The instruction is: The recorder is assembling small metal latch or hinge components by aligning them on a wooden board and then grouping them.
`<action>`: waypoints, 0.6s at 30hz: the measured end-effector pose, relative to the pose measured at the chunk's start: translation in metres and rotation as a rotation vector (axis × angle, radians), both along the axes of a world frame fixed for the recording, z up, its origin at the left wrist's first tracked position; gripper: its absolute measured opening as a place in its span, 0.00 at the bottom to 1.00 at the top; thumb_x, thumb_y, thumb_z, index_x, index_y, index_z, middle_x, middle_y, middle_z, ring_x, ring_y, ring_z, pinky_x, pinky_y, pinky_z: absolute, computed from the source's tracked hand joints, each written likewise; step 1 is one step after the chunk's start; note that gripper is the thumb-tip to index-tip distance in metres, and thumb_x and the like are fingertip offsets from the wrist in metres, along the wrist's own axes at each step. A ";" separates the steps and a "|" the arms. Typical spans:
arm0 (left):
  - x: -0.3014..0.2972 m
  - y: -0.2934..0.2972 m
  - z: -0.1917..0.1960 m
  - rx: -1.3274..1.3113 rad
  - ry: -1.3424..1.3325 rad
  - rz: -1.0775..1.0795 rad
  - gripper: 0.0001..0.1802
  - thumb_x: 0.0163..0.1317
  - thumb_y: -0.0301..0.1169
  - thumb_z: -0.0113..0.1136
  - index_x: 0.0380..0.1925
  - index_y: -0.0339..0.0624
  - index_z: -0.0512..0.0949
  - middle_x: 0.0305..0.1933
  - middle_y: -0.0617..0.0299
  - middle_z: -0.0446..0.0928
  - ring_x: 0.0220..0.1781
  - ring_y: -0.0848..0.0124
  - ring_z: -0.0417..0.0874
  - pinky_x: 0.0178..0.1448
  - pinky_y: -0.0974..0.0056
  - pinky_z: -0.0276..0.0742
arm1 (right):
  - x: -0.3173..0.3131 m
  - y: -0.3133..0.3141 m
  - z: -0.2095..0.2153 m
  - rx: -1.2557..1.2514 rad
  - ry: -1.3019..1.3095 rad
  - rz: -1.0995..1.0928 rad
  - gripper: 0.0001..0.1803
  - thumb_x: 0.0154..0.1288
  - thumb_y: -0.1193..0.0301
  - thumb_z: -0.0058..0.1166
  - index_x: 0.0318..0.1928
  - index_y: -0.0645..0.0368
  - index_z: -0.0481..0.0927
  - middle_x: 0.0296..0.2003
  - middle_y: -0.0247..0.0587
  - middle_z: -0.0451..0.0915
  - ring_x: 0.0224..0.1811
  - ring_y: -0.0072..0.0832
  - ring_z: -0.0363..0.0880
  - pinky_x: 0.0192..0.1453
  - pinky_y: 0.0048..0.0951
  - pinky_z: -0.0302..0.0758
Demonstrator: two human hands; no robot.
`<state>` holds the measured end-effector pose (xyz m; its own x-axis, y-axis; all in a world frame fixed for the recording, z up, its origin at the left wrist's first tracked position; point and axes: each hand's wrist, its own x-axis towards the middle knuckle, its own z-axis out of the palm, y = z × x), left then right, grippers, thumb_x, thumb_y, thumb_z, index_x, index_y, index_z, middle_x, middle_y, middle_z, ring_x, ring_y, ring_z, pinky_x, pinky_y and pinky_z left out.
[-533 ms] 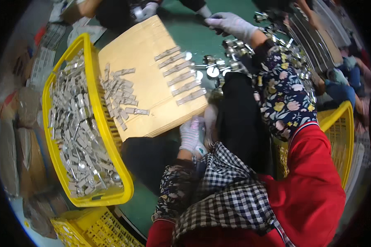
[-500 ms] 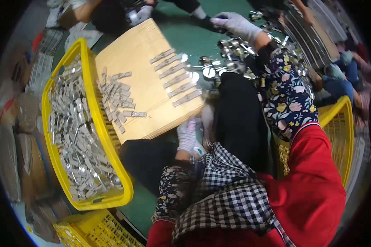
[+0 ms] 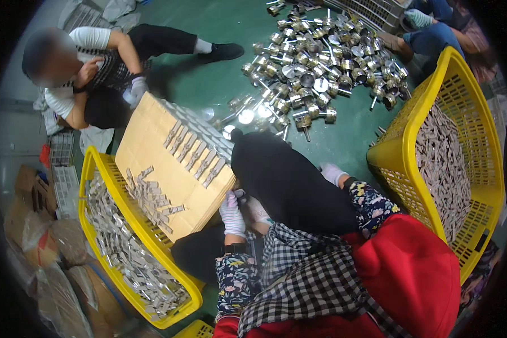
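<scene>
Lining one cardboard stack (image 3: 143,123): six strips (image 3: 196,156)

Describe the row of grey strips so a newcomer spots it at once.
Find the big yellow basket on the left, then the tan cardboard just to its right. The row of grey strips lies near the cardboard's upper-right edge. Its strips are spaced side by side, unlike the jumbled pile nearer the basket.

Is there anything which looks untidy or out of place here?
Yes, one thing: metal cup-shaped parts lie scattered across the green floor, jumbled and loose, whereas many smaller pieces sit inside yellow baskets.
</scene>
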<state>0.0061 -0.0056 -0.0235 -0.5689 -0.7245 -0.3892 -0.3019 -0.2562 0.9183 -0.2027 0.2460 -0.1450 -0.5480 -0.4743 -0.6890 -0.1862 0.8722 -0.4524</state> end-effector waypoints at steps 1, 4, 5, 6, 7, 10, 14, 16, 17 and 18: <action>0.006 -0.005 0.002 0.034 -0.017 -0.008 0.33 0.60 0.57 0.50 0.47 0.36 0.70 0.39 0.60 0.74 0.41 0.70 0.74 0.43 0.65 0.73 | 0.000 -0.019 0.024 -0.068 -0.020 0.013 0.28 0.54 0.53 0.50 0.46 0.63 0.75 0.44 0.57 0.77 0.47 0.51 0.76 0.51 0.42 0.71; 0.003 -0.008 0.003 0.025 -0.035 0.018 0.30 0.60 0.57 0.51 0.41 0.37 0.72 0.35 0.61 0.75 0.37 0.70 0.75 0.42 0.65 0.73 | -0.018 -0.064 0.010 -0.165 0.210 0.190 0.19 0.59 0.57 0.47 0.41 0.59 0.76 0.41 0.50 0.78 0.43 0.46 0.78 0.45 0.43 0.73; 0.006 -0.011 0.004 0.018 -0.034 0.034 0.29 0.61 0.56 0.50 0.39 0.37 0.73 0.34 0.61 0.75 0.35 0.70 0.75 0.41 0.65 0.73 | -0.021 -0.077 0.001 -0.182 0.213 0.194 0.19 0.59 0.57 0.47 0.41 0.59 0.76 0.41 0.50 0.78 0.43 0.46 0.78 0.45 0.43 0.73; 0.006 -0.011 0.007 -0.034 -0.053 0.006 0.27 0.63 0.54 0.48 0.35 0.38 0.75 0.31 0.61 0.75 0.33 0.71 0.76 0.40 0.66 0.73 | -0.026 -0.093 -0.009 -0.219 0.375 0.304 0.15 0.61 0.61 0.44 0.40 0.58 0.76 0.38 0.47 0.78 0.40 0.43 0.78 0.43 0.42 0.73; 0.006 -0.012 0.008 0.023 -0.079 0.048 0.26 0.65 0.52 0.45 0.34 0.38 0.75 0.31 0.61 0.76 0.33 0.72 0.76 0.41 0.65 0.72 | -0.029 -0.118 -0.012 -0.272 0.540 0.423 0.12 0.62 0.64 0.42 0.39 0.56 0.76 0.36 0.44 0.77 0.38 0.40 0.78 0.40 0.42 0.73; 0.010 -0.008 0.018 -0.091 -0.199 -0.012 0.23 0.68 0.43 0.41 0.33 0.35 0.80 0.32 0.60 0.79 0.33 0.73 0.76 0.42 0.66 0.73 | -0.032 -0.155 0.000 -0.526 0.677 0.471 0.15 0.60 0.68 0.42 0.47 0.55 0.74 0.34 0.45 0.75 0.37 0.42 0.76 0.38 0.41 0.72; 0.000 0.003 -0.005 -0.030 -0.137 -0.090 0.22 0.68 0.41 0.41 0.34 0.36 0.80 0.31 0.60 0.80 0.32 0.73 0.76 0.39 0.67 0.72 | -0.054 -0.161 -0.055 -0.666 0.353 0.194 0.15 0.57 0.59 0.46 0.25 0.56 0.77 0.28 0.49 0.79 0.33 0.48 0.77 0.37 0.47 0.71; 0.007 0.009 -0.001 -0.135 -0.150 -0.043 0.23 0.69 0.42 0.40 0.34 0.36 0.80 0.32 0.60 0.80 0.31 0.74 0.75 0.38 0.68 0.71 | -0.039 -0.169 -0.027 -0.409 0.518 0.213 0.16 0.51 0.56 0.51 0.30 0.56 0.77 0.28 0.47 0.80 0.37 0.45 0.80 0.38 0.45 0.72; 0.018 0.005 -0.003 -0.051 -0.100 -0.016 0.21 0.67 0.49 0.45 0.34 0.41 0.73 0.31 0.66 0.72 0.32 0.75 0.72 0.37 0.69 0.71 | -0.033 -0.173 0.014 -0.281 0.433 0.176 0.19 0.53 0.55 0.50 0.37 0.58 0.75 0.31 0.50 0.80 0.39 0.44 0.80 0.40 0.45 0.73; 0.018 0.009 -0.007 -0.061 -0.119 -0.043 0.21 0.66 0.50 0.45 0.34 0.41 0.73 0.31 0.66 0.72 0.32 0.75 0.73 0.37 0.69 0.71 | -0.041 -0.160 -0.003 -0.119 0.292 0.064 0.24 0.55 0.52 0.50 0.43 0.59 0.70 0.35 0.54 0.80 0.40 0.45 0.80 0.40 0.44 0.73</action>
